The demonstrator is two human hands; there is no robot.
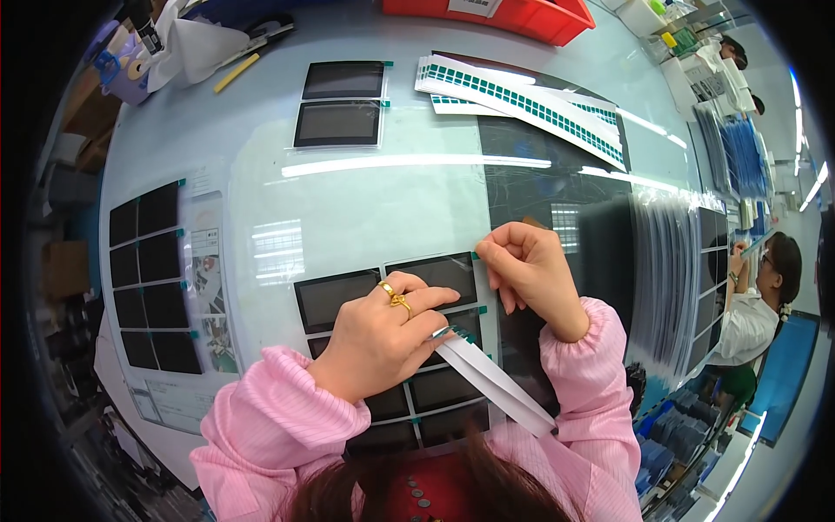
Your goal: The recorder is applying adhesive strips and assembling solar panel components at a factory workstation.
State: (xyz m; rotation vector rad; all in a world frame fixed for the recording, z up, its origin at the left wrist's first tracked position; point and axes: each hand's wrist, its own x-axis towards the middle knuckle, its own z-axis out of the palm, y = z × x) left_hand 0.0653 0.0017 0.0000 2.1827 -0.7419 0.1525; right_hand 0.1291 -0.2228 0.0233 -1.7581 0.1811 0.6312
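Note:
My left hand (370,339), with gold rings on it, rests over a sheet of black rectangular panels (344,296) near the front of the table. Its thumb and fingers are closed on a folded white sticker strip (500,387) with green tabs, which hangs toward my right sleeve. Fingers of my right hand (535,274) are pinched at the upper right corner of the top right panel (452,270). A small green tab (475,256) shows at those fingertips. More green tabs sit along the panels' right edge, and my left hand hides part of the rows.
More sticker strips (522,100) lie at the back right, near a red bin (496,16). Two framed panels (344,80) lie behind my hands, another panel group (143,270) at left. Stacked clear sheets (665,287) stand at right, where a co-worker (761,304) sits.

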